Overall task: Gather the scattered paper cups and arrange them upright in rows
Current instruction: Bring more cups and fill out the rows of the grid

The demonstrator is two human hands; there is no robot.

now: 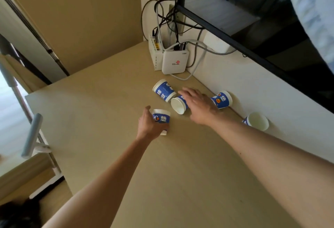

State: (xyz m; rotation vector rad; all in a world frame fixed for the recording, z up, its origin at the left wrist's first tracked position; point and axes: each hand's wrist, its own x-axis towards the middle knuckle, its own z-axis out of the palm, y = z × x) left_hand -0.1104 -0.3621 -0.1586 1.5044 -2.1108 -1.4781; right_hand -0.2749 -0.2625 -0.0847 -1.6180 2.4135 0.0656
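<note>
Several blue-and-white paper cups lie on a beige table. My left hand grips one cup that stands upright. My right hand hovers with fingers spread over a cup lying on its side, its mouth facing me; whether it touches the cup is unclear. Another cup lies on its side just beyond. A third tipped cup lies against the wall to the right of my hand. A further cup lies by the wall with its mouth toward me.
Two white router boxes with tangled cables stand in the far corner. A black screen hangs on the wall at the right. The table's left edge drops to the floor, where a grey metal stand is.
</note>
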